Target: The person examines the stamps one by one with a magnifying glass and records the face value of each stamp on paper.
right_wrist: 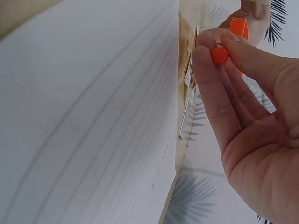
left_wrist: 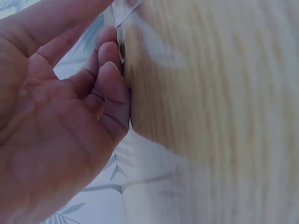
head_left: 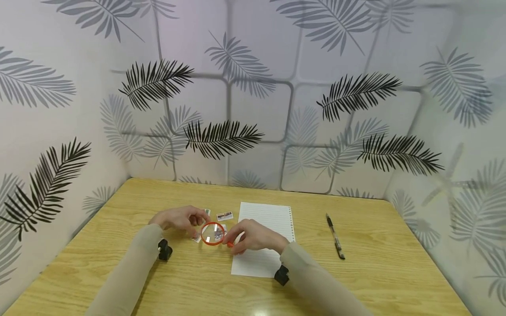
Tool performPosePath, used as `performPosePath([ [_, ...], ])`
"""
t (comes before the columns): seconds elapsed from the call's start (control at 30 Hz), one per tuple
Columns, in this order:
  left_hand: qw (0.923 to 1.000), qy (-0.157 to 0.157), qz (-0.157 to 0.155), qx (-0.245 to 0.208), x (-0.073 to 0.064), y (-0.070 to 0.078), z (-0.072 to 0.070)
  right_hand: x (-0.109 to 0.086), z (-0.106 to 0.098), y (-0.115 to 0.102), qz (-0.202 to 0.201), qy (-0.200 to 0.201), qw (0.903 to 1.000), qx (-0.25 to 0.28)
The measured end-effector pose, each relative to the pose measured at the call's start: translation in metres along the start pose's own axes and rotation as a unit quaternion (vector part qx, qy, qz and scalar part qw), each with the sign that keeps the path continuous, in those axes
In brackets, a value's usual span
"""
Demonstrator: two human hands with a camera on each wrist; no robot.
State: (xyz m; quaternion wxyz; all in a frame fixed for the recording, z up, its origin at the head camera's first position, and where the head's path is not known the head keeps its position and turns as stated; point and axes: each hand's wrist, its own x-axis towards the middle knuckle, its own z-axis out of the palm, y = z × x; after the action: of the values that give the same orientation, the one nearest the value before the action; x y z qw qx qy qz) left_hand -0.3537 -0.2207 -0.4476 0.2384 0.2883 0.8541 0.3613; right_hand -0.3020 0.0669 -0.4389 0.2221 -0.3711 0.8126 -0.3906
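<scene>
My right hand [head_left: 253,236] pinches the short handle of a magnifying glass [head_left: 213,245] with an orange-red rim. In the right wrist view, the round orange handle end [right_wrist: 220,55] shows between thumb and fingertips. The lens is held over a small printed stamp [head_left: 220,232], which shows through and beside it. Just left of the lens, my left hand [head_left: 178,218] is low over the table, thumb and index finger apart. Its other fingers [left_wrist: 114,93] are bent against the tabletop in the left wrist view. Another stamp [head_left: 196,239] peeks out below the left thumb.
A further stamp [head_left: 225,216] lies behind the lens. One more stamp [head_left: 207,211] is partly covered by the left fingers. A lined sheet of paper [head_left: 269,215] lies under the right hand. To its right is a black pen [head_left: 335,237]. Patterned walls border the wooden table [head_left: 379,263].
</scene>
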Motion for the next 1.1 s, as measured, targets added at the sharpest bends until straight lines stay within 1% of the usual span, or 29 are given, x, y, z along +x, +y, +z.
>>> performPosePath([
  [0.1, 0.9997, -0.004, -0.005, -0.025, 0.0, -0.001, -0.002, -0.004, -0.005, 0.003, 0.007, 0.009, 0.9999, 0.002],
  [0.23, 0.9991, 0.002, -0.006, -0.042, 0.001, 0.0, -0.005, -0.012, -0.013, 0.008, 0.017, 0.022, 0.9996, 0.004],
  [0.3, 0.9986, 0.012, -0.009, -0.05, 0.001, 0.0, -0.006, -0.017, -0.016, 0.011, 0.025, 0.03, 0.9992, 0.007],
  [0.43, 0.9972, 0.039, -0.027, -0.058, 0.003, -0.001, -0.007, -0.027, -0.024, 0.018, 0.04, 0.05, 0.9978, 0.014],
  [0.5, 0.9967, 0.052, -0.031, -0.055, 0.004, -0.001, -0.007, -0.032, -0.028, 0.021, 0.047, 0.061, 0.9969, 0.018],
  [0.6, 0.9957, 0.069, -0.03, -0.054, 0.008, 0.001, -0.006, -0.041, -0.036, 0.027, 0.052, 0.079, 0.9952, 0.024],
  [0.73, 0.9942, 0.087, -0.017, -0.06, 0.011, 0.009, -0.003, -0.05, -0.044, 0.039, 0.057, 0.108, 0.992, 0.034],
  [0.87, 0.9929, 0.102, -0.01, -0.061, 0.015, 0.015, 0.001, -0.059, -0.049, 0.049, 0.071, 0.131, 0.9876, 0.05],
  [0.93, 0.9924, 0.108, -0.009, -0.06, 0.018, 0.017, 0.003, -0.064, -0.051, 0.051, 0.075, 0.14, 0.9859, 0.055],
  [0.97, 0.9921, 0.11, -0.01, -0.061, 0.019, 0.018, 0.004, -0.067, -0.052, 0.047, 0.079, 0.144, 0.9848, 0.057],
  [1.1, 0.9906, 0.117, -0.005, -0.071, 0.025, 0.022, 0.008, -0.076, -0.054, 0.053, 0.091, 0.154, 0.9823, 0.056],
])
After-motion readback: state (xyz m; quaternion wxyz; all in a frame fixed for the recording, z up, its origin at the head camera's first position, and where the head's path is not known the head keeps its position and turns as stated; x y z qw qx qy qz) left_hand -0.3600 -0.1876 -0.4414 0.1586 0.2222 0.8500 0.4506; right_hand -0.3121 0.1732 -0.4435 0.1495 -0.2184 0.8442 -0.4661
